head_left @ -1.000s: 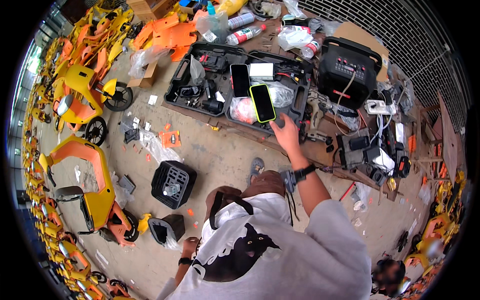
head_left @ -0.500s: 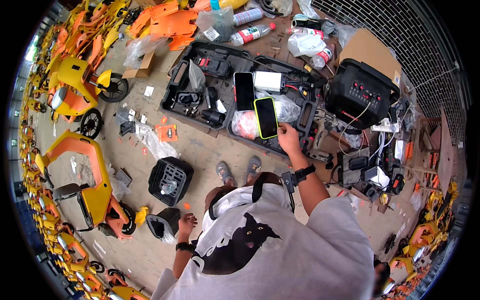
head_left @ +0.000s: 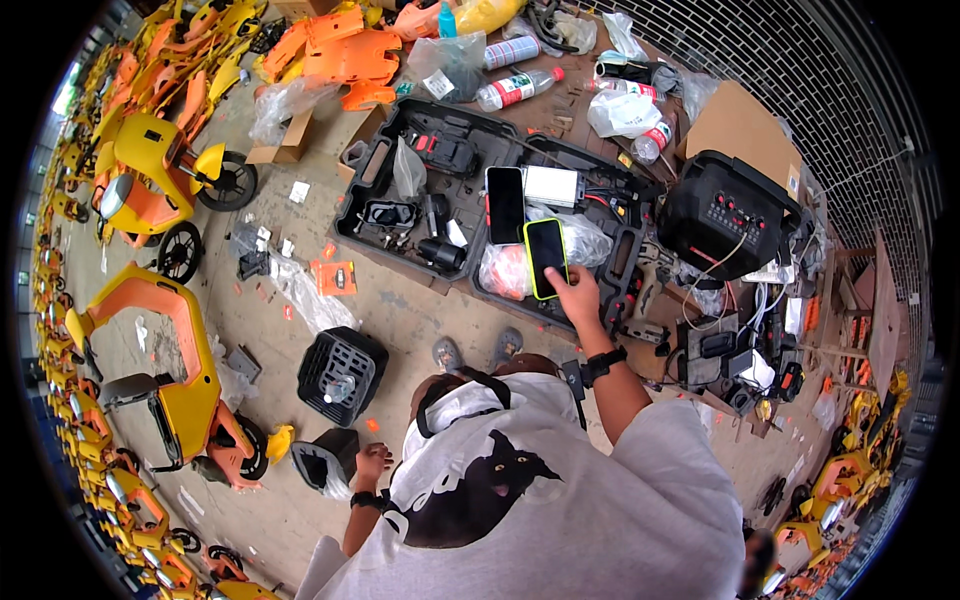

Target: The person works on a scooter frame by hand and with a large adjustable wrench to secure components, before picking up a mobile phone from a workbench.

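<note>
A phone in a yellow-green case (head_left: 545,250) lies over clear plastic bags (head_left: 587,243) in an open black tool case (head_left: 455,272). My right hand (head_left: 577,298) grips its lower right corner, the thumb across the dark screen and the other fingers partly hidden. Just behind it, a second dark-screened phone (head_left: 505,205) with a red edge leans close. A silver box (head_left: 551,186) sits beside that one. Low at my left side, my left hand (head_left: 372,464) hangs with loosely bent fingers and nothing visible in it, beside a dark bin with a bag liner (head_left: 325,464).
A black speaker-like box with knobs (head_left: 728,215) stands right of the case, above tangled cables and chargers (head_left: 745,350). A black crate (head_left: 342,376) is on the floor. Plastic bottles (head_left: 520,90) lie beyond the case. Yellow scooters (head_left: 165,370) fill the left side.
My right hand has shifted from the phone's lower right edge to its lower corner, the thumb now over the screen. My left hand has moved slightly down. The view has shifted a little.
</note>
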`<move>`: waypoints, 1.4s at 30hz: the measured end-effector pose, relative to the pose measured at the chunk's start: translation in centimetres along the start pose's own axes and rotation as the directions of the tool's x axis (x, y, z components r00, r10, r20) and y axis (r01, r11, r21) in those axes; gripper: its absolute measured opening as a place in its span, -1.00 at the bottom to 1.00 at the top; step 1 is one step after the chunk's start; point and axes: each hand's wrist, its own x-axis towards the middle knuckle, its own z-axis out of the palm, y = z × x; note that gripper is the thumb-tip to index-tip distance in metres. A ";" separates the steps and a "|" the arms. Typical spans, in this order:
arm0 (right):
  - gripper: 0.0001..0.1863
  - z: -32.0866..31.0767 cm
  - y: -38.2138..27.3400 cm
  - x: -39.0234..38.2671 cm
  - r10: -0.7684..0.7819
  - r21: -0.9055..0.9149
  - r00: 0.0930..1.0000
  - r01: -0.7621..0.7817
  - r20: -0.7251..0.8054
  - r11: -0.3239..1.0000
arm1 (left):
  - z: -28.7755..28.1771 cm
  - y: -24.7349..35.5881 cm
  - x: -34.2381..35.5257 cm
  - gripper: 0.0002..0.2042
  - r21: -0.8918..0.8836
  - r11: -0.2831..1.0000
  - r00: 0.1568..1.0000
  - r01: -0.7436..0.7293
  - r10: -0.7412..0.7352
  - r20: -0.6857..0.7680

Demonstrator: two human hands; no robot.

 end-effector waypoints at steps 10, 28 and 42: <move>-0.22 -0.7 -4.6 -2.8 -0.088 -0.410 0.992 0.117 0.088 0.905 | -1.6 3.3 2.4 -0.80 -0.039 0.993 0.991 -0.111 0.114 0.075; -0.26 -12.4 -6.0 -23.5 -0.091 0.776 0.884 -0.349 0.459 0.525 | 18.1 39.3 -13.5 0.01 -0.181 0.597 -0.049 -0.781 0.231 0.972; 0.16 -1.9 -7.8 -63.3 0.511 0.817 0.781 0.528 -0.360 -0.232 | 17.7 26.6 -35.9 -0.01 -0.812 0.333 -0.874 -0.480 -0.102 0.475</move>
